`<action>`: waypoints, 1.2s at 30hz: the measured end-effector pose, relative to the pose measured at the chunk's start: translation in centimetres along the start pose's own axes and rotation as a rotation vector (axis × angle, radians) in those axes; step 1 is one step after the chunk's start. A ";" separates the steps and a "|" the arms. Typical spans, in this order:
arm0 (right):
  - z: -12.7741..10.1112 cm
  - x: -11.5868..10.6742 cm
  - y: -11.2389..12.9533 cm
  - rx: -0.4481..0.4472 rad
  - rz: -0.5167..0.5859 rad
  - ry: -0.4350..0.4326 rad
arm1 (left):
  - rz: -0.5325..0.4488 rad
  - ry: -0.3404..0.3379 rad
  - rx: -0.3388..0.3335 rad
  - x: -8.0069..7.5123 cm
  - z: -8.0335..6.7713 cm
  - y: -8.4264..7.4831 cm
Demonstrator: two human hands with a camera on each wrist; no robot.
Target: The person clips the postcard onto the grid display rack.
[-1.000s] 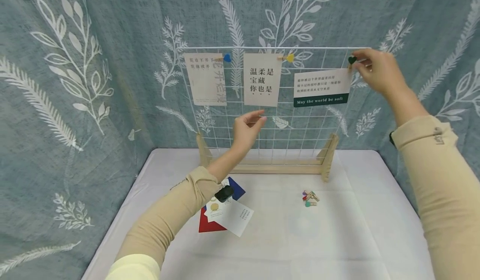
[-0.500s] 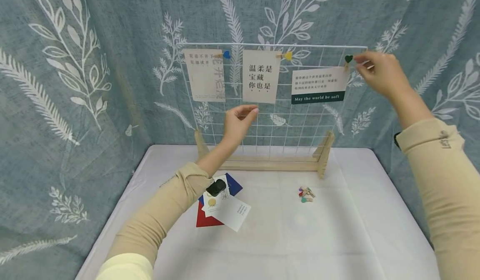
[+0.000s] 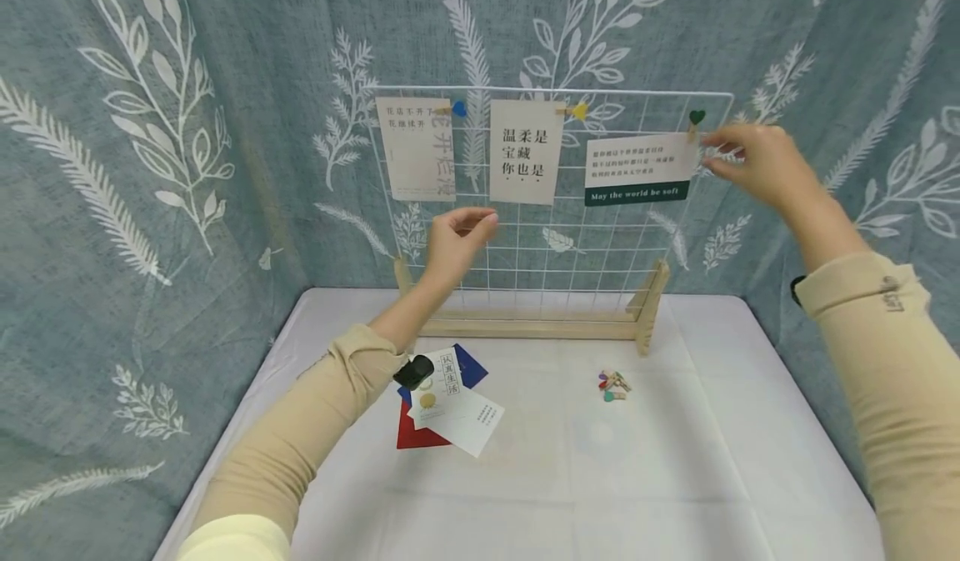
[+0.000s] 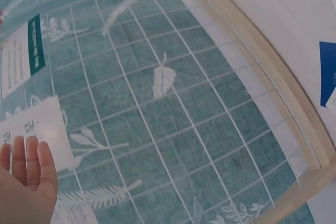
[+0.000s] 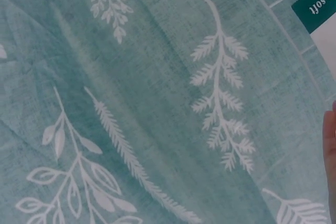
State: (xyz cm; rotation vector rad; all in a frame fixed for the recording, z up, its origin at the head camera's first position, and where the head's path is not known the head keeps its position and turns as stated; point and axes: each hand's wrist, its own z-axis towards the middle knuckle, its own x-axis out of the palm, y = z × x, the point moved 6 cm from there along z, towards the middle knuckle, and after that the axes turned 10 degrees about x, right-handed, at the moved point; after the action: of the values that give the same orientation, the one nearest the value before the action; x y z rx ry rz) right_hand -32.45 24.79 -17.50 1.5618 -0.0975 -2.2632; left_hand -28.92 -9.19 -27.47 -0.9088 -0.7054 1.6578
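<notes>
Soft light, faint glare on the tabletop (image 3: 602, 440), hazy wrist views

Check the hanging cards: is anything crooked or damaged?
The "May the world be soft" card hangs slightly askew: its left side sits lower than its right, out of line with the wire grid. The green heart clip grips only its top right corner. No damage shows.
</notes>
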 end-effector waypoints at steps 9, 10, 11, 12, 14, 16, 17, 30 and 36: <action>-1.2 0.7 0.2 -0.022 0.024 -0.023 | 0.043 0.059 -0.002 -1.4 -0.2 -0.2; -1.4 0.8 0.4 -0.028 0.024 -0.026 | 0.045 0.069 -0.002 -1.5 -0.2 -0.2; -1.6 0.8 0.5 -0.035 0.023 -0.031 | 0.048 0.077 -0.003 -1.7 -0.2 -0.3; -1.8 0.8 0.6 -0.043 0.024 -0.038 | 0.053 0.089 -0.004 -1.9 -0.3 -0.2; -2.2 0.8 0.9 -0.052 0.030 -0.052 | 0.062 0.113 -0.008 -2.3 -0.3 -0.2; -2.6 0.9 1.2 -0.061 0.044 -0.053 | 0.074 0.138 -0.006 -2.8 -0.5 -0.3; -2.7 1.0 1.4 -0.069 0.054 -0.053 | 0.082 0.148 -0.007 -3.1 -0.5 -0.3; -5.3 4.4 1.8 -0.203 0.081 -0.044 | 0.235 0.162 -0.095 -5.2 -4.0 2.6; -6.7 5.9 0.5 -0.177 0.043 -0.012 | 0.223 0.166 -0.094 -5.7 -5.0 3.9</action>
State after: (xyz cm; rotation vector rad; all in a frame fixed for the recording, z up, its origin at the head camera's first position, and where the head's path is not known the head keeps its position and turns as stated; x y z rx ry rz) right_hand -28.02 23.34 -25.09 1.4418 0.0643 -2.1834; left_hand -25.91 -15.67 -32.07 -1.2140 -0.5888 1.7301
